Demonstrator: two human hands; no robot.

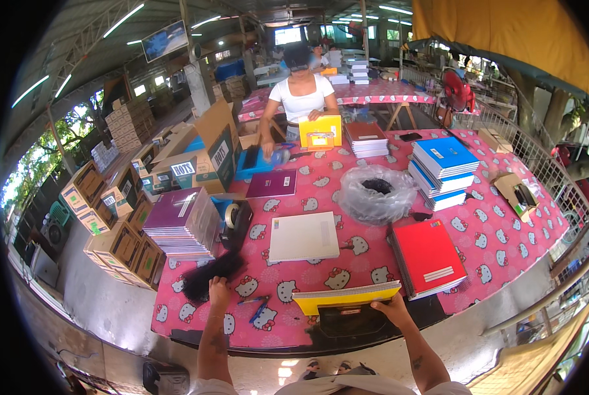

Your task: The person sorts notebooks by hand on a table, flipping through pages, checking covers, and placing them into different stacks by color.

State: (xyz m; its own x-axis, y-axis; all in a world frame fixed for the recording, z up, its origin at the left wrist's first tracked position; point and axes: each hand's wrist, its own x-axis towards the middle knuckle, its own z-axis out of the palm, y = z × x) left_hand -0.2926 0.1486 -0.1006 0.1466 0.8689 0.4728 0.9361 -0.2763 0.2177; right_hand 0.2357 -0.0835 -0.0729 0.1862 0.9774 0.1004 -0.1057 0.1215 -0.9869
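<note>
My left hand (pixel 219 288) is closed at the near edge of a black bundle (pixel 210 272) of thin, blurred material; its exact kind is unclear. With my right hand (pixel 392 308) I grip the right end of a few yellow notebooks (pixel 347 297), tilted up on edge near the table's front. A dark flat thing (pixel 344 318) shows against their near side, partly hidden. Between my hands lie blue-handled scissors (pixel 257 309). A white notebook (pixel 304 237) lies flat beyond the yellow ones, and a red notebook stack (pixel 430 257) stands to their right.
Purple notebooks (pixel 182 224) and a black tape dispenser (pixel 236 222) stand at left; blue notebooks (pixel 444 164) are at right. A clear plastic bag (pixel 378 204) with black contents lies centrally. Opposite, a person (pixel 301 99) holds a yellow notebook. Cardboard boxes (pixel 127 247) flank the pink patterned table.
</note>
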